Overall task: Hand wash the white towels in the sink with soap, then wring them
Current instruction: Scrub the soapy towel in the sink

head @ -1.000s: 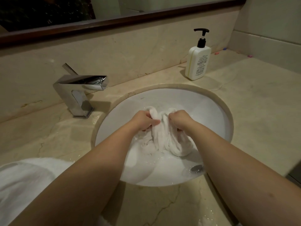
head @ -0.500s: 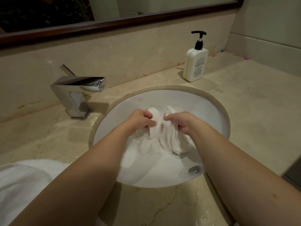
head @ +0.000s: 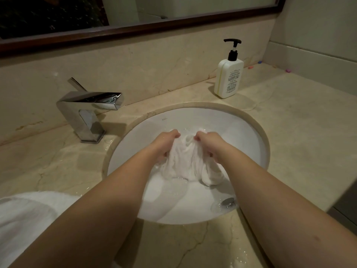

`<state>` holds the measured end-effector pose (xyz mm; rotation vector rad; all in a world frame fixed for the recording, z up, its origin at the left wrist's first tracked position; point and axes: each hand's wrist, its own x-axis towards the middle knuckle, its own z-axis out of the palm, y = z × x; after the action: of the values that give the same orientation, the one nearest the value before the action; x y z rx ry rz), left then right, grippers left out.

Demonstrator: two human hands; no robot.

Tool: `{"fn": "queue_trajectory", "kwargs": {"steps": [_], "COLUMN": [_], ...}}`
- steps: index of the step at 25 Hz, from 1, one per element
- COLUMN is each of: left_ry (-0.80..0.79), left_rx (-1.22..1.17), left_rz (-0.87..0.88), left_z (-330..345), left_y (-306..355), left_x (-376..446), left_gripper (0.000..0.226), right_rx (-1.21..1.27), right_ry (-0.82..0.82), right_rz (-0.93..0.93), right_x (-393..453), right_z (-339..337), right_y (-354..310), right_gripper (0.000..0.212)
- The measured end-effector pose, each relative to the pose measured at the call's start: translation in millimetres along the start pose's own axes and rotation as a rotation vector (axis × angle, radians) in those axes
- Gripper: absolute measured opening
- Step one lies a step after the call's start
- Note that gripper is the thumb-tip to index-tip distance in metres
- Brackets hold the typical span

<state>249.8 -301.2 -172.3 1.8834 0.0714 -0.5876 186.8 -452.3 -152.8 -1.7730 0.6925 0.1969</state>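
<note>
- A dry folded white terry towel [head: 25, 219] lies at the near left edge of the beige marble desk [head: 309, 132].
- A square chrome faucet [head: 87, 111] stands on the desk behind the left side of the basin, its spout pointing right.
- The left hand [head: 164, 144] is inside the round white ceramic sink [head: 251, 142], fingers curled tightly around the left part of a wet bunched white towel [head: 185, 163].
- That wet towel hangs between both hands, its lower folds reaching down to the wet basin floor.
- The right hand [head: 208, 146] grips the towel's right part, fingers curled closed, just beside the left hand.
- A metal drain plug [head: 229, 201] sits in the near right of the basin.
- A white soap pump bottle with a black nozzle [head: 229, 78] stands upright on the desk behind the sink, to the right.
</note>
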Motion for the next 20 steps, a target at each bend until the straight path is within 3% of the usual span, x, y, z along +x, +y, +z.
{"fn": "queue_trajectory", "kwargs": {"steps": [2,4,6,9,11,13,16,18,20], "left_ry": [-0.054,0.058,0.24,0.404,0.364,0.249,0.168,0.232,0.267], "left_rx": [0.009,0.073,0.056,0.006,-0.164,-0.336,-0.251,-0.144,-0.22], "left_rz": [-0.066,-0.033,0.102,0.411,0.552,0.581,0.625,0.664,0.606], "left_z": [-8,-10,-8,-5,0,1,5,11,18], "left_y": [1,4,11,25,41,53,54,50,48], "left_x": [-2,-2,-7,-19,-37,-48,-50,-49,-48], "left_gripper": [0.049,0.048,0.04,0.052,0.048,0.04,0.02,0.022,0.029], "right_rx": [0.242,0.343,0.403,0.409,0.439,0.483,0.652,0.711,0.711], "right_ry": [0.062,0.105,0.139,0.303,0.39,0.366,0.271,0.223,0.165], "right_rz": [-0.055,-0.129,-0.216,-0.453,-0.637,-0.741,-0.662,-0.559,-0.509], "right_x": [0,-6,-15,-27,-36,-45,-50,-48,-47], "right_z": [0,-2,-5,-4,1,5,6,6,9], "right_y": [-6,-12,-17,-22,-28,-35,-44,-46,-45], "right_gripper": [0.019,0.014,0.015,0.03,0.036,0.034,0.034,0.031,0.028]}}
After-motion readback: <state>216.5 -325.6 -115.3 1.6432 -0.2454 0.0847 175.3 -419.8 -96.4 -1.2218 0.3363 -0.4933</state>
